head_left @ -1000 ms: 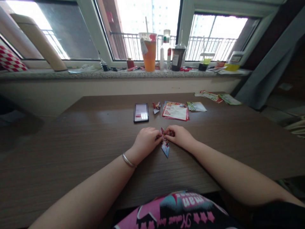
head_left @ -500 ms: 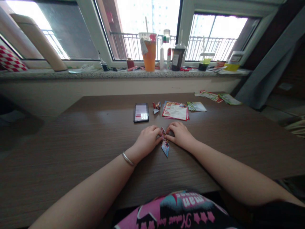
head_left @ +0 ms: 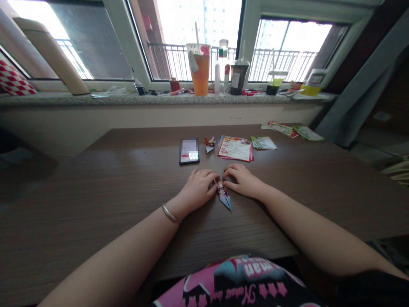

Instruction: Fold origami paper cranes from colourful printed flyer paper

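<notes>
A narrow piece of folded printed paper (head_left: 224,198), blue and red, lies on the brown table with its pointed end toward me. My left hand (head_left: 200,187) is closed on the paper's far part, its thumb and fingers pinching it from the left. On the other side, my right hand (head_left: 242,181) has its curled fingers and thumb at the paper's right edge, also closed on it. The fingers partly cover the far end of the paper. Farther back sits a small folded paper figure (head_left: 210,144) in similar colours.
A phone or small tablet (head_left: 189,151) lies left of the paper figure. To the right are a stack of printed sheets (head_left: 235,148), more cards (head_left: 263,143) and leaflets (head_left: 307,132). Drinks, including an orange cup (head_left: 200,72), and bottles line the windowsill (head_left: 159,100).
The paper's near tip has swung slightly to the right. My left hand's fingers have moved over the far end, covering more of it.
</notes>
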A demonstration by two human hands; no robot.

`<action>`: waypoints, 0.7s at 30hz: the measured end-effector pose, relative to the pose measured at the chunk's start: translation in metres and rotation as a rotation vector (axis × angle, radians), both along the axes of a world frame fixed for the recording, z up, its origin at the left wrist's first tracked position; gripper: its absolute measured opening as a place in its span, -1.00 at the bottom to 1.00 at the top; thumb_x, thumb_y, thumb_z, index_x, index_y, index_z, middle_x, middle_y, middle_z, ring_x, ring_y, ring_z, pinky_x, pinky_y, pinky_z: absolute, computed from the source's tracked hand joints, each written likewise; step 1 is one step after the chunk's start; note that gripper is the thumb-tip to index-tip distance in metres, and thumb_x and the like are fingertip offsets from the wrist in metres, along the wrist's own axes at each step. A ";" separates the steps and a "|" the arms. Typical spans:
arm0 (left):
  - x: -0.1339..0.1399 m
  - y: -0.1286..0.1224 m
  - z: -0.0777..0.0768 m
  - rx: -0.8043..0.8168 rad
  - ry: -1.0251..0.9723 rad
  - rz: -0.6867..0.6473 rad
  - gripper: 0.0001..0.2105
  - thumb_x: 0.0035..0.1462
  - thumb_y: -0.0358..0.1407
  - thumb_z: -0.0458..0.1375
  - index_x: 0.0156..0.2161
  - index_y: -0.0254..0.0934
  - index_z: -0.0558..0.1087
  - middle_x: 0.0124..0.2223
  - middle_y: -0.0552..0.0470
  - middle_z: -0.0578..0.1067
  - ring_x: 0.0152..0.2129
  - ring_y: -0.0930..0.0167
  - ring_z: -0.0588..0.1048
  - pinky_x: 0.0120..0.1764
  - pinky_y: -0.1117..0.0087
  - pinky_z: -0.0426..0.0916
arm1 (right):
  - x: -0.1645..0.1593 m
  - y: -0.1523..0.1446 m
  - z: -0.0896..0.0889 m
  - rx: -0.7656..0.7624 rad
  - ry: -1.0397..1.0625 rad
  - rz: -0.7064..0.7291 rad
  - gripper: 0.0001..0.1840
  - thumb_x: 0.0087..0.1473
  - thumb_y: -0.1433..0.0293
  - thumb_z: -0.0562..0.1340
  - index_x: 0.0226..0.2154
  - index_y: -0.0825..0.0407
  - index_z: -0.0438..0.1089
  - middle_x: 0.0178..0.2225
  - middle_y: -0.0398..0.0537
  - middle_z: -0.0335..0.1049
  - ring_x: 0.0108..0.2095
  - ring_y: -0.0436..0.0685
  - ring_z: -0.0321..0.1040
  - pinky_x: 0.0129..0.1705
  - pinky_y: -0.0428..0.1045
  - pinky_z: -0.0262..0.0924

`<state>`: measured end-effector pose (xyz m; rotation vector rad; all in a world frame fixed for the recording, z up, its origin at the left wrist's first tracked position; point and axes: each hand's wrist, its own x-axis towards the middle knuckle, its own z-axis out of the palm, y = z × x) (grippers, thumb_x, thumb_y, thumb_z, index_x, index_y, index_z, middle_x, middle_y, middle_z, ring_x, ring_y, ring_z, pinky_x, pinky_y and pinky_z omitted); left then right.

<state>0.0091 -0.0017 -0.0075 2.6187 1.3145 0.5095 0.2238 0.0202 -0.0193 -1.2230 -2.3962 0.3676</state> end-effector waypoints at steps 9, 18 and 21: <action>-0.002 -0.003 -0.003 -0.002 0.014 0.025 -0.70 0.22 -0.15 0.08 -0.01 -0.26 0.41 0.06 -0.15 0.35 0.02 0.20 0.34 0.12 0.09 0.22 | -0.001 -0.001 0.003 0.003 0.011 0.038 -0.80 0.15 0.27 0.22 -0.22 0.01 0.48 -0.02 0.07 0.35 0.05 0.20 0.22 0.14 0.16 0.08; -0.002 -0.001 -0.002 -0.027 -0.005 0.017 -0.79 0.15 -0.19 0.19 -0.18 -0.27 0.38 0.01 -0.13 0.41 -0.01 0.20 0.35 0.07 0.14 0.25 | -0.003 -0.005 0.004 0.006 0.061 0.083 -0.82 0.11 0.28 0.26 -0.26 0.00 0.50 -0.04 0.06 0.38 0.04 0.19 0.26 0.14 0.15 0.10; -0.001 -0.001 0.001 -0.039 -0.035 0.009 -0.80 0.13 -0.23 0.22 -0.18 -0.26 0.36 -0.09 -0.09 0.45 -0.10 0.24 0.40 -0.01 0.19 0.31 | -0.004 -0.004 0.004 -0.007 0.088 0.096 -0.83 0.12 0.29 0.25 -0.29 0.00 0.52 -0.05 0.05 0.41 0.03 0.18 0.28 0.13 0.15 0.11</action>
